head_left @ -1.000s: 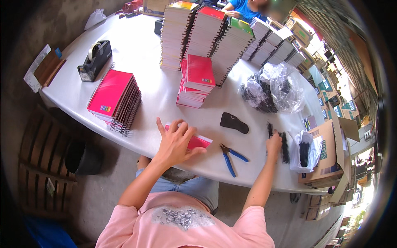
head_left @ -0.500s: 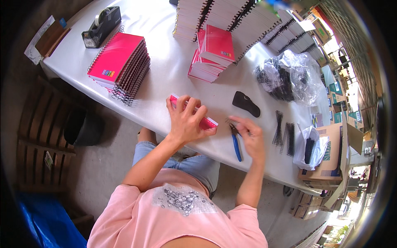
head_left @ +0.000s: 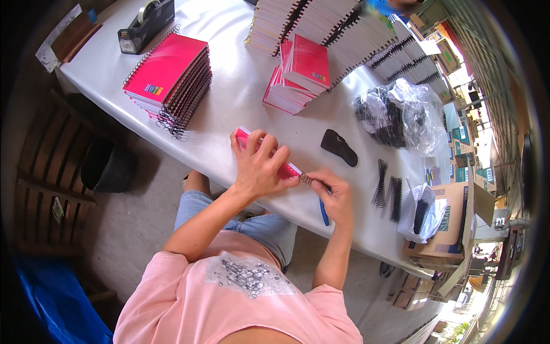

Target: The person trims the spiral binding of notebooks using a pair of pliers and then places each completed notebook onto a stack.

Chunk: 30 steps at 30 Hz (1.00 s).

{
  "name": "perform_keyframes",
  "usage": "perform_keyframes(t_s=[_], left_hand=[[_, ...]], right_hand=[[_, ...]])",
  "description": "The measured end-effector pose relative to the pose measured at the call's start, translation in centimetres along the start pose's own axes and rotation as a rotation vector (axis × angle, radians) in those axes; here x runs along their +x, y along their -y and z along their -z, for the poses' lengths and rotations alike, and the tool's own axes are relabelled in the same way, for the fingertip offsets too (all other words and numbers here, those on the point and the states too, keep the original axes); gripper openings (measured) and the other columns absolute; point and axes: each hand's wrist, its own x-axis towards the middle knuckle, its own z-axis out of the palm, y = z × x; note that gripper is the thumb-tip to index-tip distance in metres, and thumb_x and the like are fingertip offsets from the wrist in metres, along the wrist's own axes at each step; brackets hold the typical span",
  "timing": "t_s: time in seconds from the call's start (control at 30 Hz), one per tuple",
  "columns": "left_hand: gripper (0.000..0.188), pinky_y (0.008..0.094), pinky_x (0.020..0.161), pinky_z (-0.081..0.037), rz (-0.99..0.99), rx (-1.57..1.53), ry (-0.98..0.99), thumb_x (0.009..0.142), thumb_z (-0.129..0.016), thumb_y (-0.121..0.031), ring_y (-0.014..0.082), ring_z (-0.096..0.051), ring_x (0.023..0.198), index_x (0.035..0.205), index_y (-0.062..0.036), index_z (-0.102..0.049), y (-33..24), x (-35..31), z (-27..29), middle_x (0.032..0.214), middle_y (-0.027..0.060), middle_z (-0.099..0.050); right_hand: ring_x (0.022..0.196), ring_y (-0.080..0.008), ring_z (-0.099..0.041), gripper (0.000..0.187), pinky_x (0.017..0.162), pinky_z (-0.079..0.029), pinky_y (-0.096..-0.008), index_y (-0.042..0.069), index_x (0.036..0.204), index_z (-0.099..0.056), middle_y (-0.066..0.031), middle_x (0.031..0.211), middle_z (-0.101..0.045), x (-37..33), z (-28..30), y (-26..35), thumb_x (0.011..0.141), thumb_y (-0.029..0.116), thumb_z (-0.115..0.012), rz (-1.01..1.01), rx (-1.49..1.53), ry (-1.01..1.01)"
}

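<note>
My left hand (head_left: 258, 163) is wrapped over a small pink-covered notebook (head_left: 290, 170), standing it on its edge near the front of the table. At the notebook's right end, my right hand (head_left: 335, 198) pinches a dark spiral binding coil (head_left: 307, 179). The coil's tip meets the corner of the pages; whether it is threaded through any holes is too small to tell. Partly under my right hand lie blue-handled pliers (head_left: 324, 213), their jaws hidden. A black curved pouch-like object (head_left: 339, 148) rests just beyond that hand.
Bound pink notebooks (head_left: 169, 69) are stacked at left beside a black tape dispenser (head_left: 146, 28). Unbound pink booklets (head_left: 306, 66) stand near tall rows of coil-bound books (head_left: 355, 34). Loose coils (head_left: 393, 198), a plastic bag of coils (head_left: 401, 114) and a cardboard box (head_left: 452, 221) occupy the right side.
My right hand has moved slightly left and down, bringing the coil to the notebook's end and covering the pliers' jaws. The left hand keeps its grip on the notebook.
</note>
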Motion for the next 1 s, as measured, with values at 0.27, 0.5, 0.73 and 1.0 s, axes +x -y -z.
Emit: perform_keyframes(t_s=[0.27, 0.5, 0.73, 1.0], left_hand=[[0.053, 0.0588, 0.085, -0.026, -0.043, 0.017, 0.051, 0.055, -0.069, -0.061, 0.0253, -0.045, 0.096, 0.078, -0.0158, -0.055, 0.5, 0.0, 0.6, 0.089, 0.0033, -0.048], [0.054, 0.0526, 0.083, -0.028, -0.081, 0.020, 0.147, 0.056, -0.069, -0.063, 0.0235, -0.046, 0.094, 0.085, -0.0180, -0.058, 1.2, 0.1, 1.3, 0.087, 0.0011, -0.049], [0.051, 0.0545, 0.086, -0.030, -0.126, -0.101, 0.195, 0.064, -0.066, -0.060, 0.0248, -0.046, 0.100, 0.084, -0.0144, -0.055, 2.2, 0.3, 1.7, 0.093, 0.0039, -0.050], [0.048, 0.0576, 0.091, -0.028, -0.103, -0.140, 0.270, 0.065, -0.069, -0.053, 0.0285, -0.044, 0.106, 0.083, -0.0109, -0.053, 2.4, 0.6, 2.4, 0.095, 0.0072, -0.048]], right_hand=[[0.063, -0.0092, -0.050, 0.025, 0.054, -0.043, -0.0240, 0.008, 0.115, -0.058, -0.0058, 0.080, -0.056, 0.4, -1.5, 1.5, 0.093, 0.017, -0.054, -0.060, -0.026, -0.009], [0.091, -0.0200, -0.059, 0.042, 0.080, -0.047, -0.0307, 0.016, 0.128, -0.051, -0.0084, 0.105, -0.059, 1.6, 0.8, -1.3, 0.087, 0.019, -0.058, -0.130, 0.106, 0.292], [0.111, -0.0327, -0.052, 0.034, 0.094, -0.039, -0.0434, 0.012, 0.111, -0.062, -0.0135, 0.118, -0.057, 4.9, 4.3, -8.4, 0.079, 0.006, -0.051, -0.131, -0.688, -0.069], [0.105, -0.0289, -0.059, 0.024, 0.096, -0.042, -0.0406, -0.003, 0.101, -0.065, -0.0239, 0.114, -0.059, 3.1, -0.6, -2.8, 0.081, 0.008, -0.058, 0.145, 1.029, 0.413]])
